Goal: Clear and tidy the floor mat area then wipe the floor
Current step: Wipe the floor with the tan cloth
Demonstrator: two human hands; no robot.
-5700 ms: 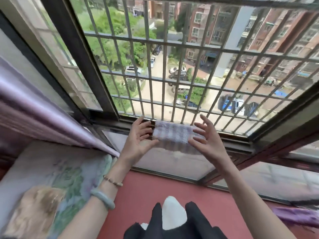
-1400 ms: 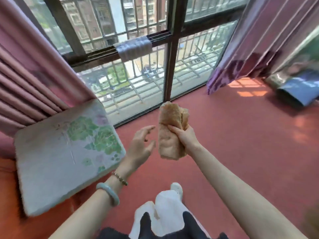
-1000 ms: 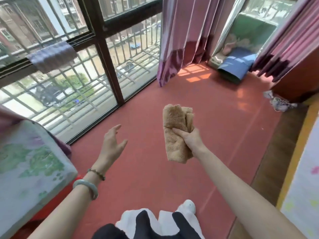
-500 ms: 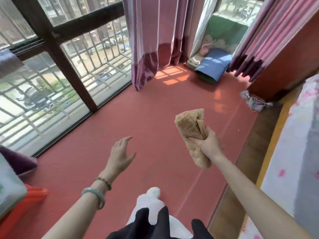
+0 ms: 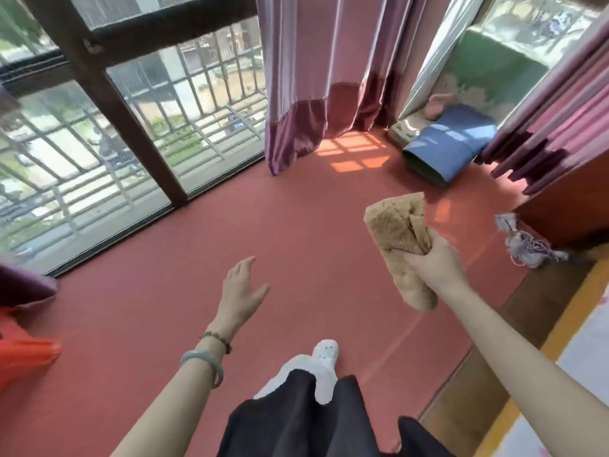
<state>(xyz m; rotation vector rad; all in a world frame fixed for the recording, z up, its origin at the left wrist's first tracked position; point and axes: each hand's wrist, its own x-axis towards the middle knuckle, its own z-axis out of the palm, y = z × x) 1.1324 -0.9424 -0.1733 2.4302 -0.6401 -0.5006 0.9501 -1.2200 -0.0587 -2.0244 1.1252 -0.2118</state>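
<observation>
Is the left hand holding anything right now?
No, the left hand is open and empty above the red floor, while the right hand grips the tan cloth.

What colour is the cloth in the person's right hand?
Tan-brown, fuzzy cloth, gripped by the right hand; head view shows it.

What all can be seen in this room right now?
Cloth: one, tan, in right hand.
Floor: one, red, underfoot.
Window: one, dark-framed, barred, left.
Curtains: two, purple, back and right.
Folded mat: one, blue, far corner.
Cabinet: one, reddish-brown, right.
Rag: one, grey, beside cabinet.
Shoe: one, white, bottom centre.
Bracelets: two, green and brown, left wrist.
Left hand: one, open, above floor.
Right hand: one, gripping cloth.
</observation>
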